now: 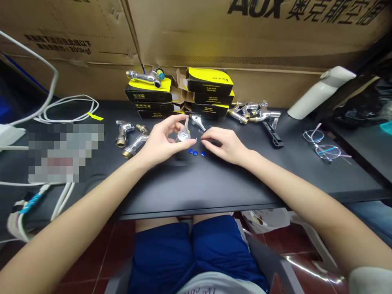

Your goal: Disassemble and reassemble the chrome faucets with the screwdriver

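Three blue caps (195, 152) lie loose on worktop (183, 183), just in front of hands, none fitted. Head view: left hand (163, 141) curled around upright chrome lever handle (184, 134), fingertips closed on it. Right hand (223, 143) just beside it, fingertips (204, 139) pinched together; anything held too small to tell. Second lever handle (198, 122) lies just behind. Yellow-and-black boxes (150, 93) stacked toward rear edge; chrome tap bodies (134, 146) on both sides.
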### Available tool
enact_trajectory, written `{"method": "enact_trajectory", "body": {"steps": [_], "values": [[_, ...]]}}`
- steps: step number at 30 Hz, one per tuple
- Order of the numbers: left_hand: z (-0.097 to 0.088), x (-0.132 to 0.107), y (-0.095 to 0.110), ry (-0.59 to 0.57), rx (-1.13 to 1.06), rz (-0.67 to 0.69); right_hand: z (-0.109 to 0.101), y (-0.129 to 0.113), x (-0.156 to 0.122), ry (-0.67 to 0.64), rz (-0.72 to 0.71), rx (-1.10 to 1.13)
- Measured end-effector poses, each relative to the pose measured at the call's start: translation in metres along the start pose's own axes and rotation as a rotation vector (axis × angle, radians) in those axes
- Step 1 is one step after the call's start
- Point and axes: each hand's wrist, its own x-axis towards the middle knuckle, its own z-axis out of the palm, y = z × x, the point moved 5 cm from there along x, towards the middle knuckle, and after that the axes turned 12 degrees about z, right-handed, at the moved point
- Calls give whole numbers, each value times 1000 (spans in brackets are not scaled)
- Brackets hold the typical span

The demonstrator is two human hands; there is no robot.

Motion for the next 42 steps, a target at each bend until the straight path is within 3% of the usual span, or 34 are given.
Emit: {"method": "enact_trajectory", "body": {"steps": [13, 42], "values": [[0, 1, -2, 40, -16, 10, 0, 1, 0, -18, 3, -3], [3, -2, 5, -19, -35, -109, 0, -1, -1, -11, 3, -9]]}}
